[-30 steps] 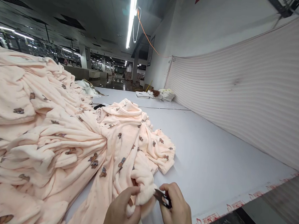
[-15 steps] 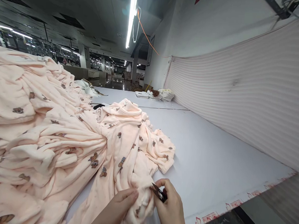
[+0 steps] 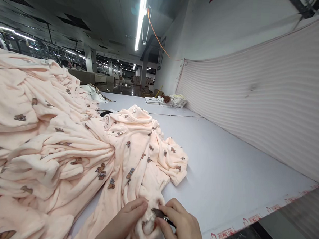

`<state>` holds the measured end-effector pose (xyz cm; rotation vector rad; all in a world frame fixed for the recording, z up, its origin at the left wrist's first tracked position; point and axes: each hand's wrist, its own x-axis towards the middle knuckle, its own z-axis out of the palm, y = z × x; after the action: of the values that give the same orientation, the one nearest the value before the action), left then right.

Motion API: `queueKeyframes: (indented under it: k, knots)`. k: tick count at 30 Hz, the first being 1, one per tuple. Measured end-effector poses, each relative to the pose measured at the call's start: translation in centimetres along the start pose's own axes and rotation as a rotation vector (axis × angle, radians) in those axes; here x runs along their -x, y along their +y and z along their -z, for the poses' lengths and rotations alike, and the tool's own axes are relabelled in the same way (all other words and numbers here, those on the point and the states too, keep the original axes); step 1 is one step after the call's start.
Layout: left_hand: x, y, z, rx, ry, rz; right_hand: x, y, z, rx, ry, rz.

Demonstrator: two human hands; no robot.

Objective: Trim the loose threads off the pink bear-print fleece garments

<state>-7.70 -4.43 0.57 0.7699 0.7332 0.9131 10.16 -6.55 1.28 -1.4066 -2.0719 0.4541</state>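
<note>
A pale pink fleece garment (image 3: 136,150) printed with small brown bears lies across the white table (image 3: 227,167). At the bottom edge my left hand (image 3: 125,220) pinches a bunched end of this garment, fingers closed on the cloth. My right hand (image 3: 181,227) is closed round small dark thread snips (image 3: 160,215), whose tip touches the bunched cloth between the two hands.
A tall heap of the same pink fleece garments (image 3: 31,133) fills the left side. A striped cloth (image 3: 257,104) hangs along the wall on the right. Stacked papers (image 3: 171,100) and a small black object (image 3: 106,113) lie further back. The table edge (image 3: 262,212) runs near right.
My left hand has shifted its hold on the bunched cloth. The right hand has brought the snips from beside the cloth to rest on it, pointing left.
</note>
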Motion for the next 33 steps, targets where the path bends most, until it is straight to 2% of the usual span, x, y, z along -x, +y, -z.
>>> queueKeyframes:
  k: [4,7,9,11,12,13,15,17,18,20,23,26,28,30,32,33]
  knots:
    - [0.2,0.8,0.1,-0.006,-0.035,0.021,-0.7,-0.1,0.3,-0.069,0.002,0.002]
    - [0.4,1.5,-0.1,-0.012,-0.061,0.028,-1.1,0.2,0.4,-0.204,0.07,-0.04]
    - [0.5,1.6,-0.2,-0.091,-0.101,0.042,-1.4,0.7,0.3,-0.243,0.147,-0.111]
    - [0.5,1.2,-0.3,-0.294,-0.124,0.011,-1.5,1.2,-0.2,-0.24,0.143,-0.156]
    - [0.5,0.9,-0.3,-0.458,-0.084,-0.05,-1.4,1.5,-0.5,-0.224,0.122,-0.155]
    - [0.5,0.5,-0.1,-0.647,0.009,-0.147,-1.2,1.8,-0.9,-0.194,0.11,-0.129]
    - [0.6,-0.5,0.4,-0.995,0.318,-0.409,-0.6,2.2,-1.7,-0.083,0.131,-0.018]
    - [0.7,-1.5,1.2,-1.173,0.573,-0.695,0.3,2.4,-2.2,0.032,0.137,0.079]
    - [0.7,-1.9,1.6,-1.206,0.618,-0.815,0.7,2.4,-2.2,0.05,0.098,0.085]
    - [0.8,-2.4,2.4,-1.255,0.577,-0.982,1.1,2.1,-1.7,-0.007,-0.019,0.024]
    - [0.9,-2.7,2.9,-1.328,0.49,-1.079,0.6,1.2,-0.6,-0.163,-0.081,0.014]
    - [0.7,-2.9,2.6,-1.296,0.484,-1.102,-0.4,0.5,-0.4,-0.188,-0.002,0.1]
    - [0.6,-2.6,2.2,-1.244,0.487,-1.061,-1.0,0.6,-1.0,-0.202,0.051,0.113]
    - [0.7,-1.5,2.0,-1.11,0.458,-0.923,-1.3,1.4,-1.6,-0.257,0.091,0.097]
    - [1.2,0.7,2.5,-0.827,0.439,-0.699,-1.7,3.0,-2.2,-0.275,0.121,0.018]
    - [1.6,2.1,3.0,-0.669,0.465,-0.603,-2.0,4.0,-2.5,-0.254,0.13,-0.032]
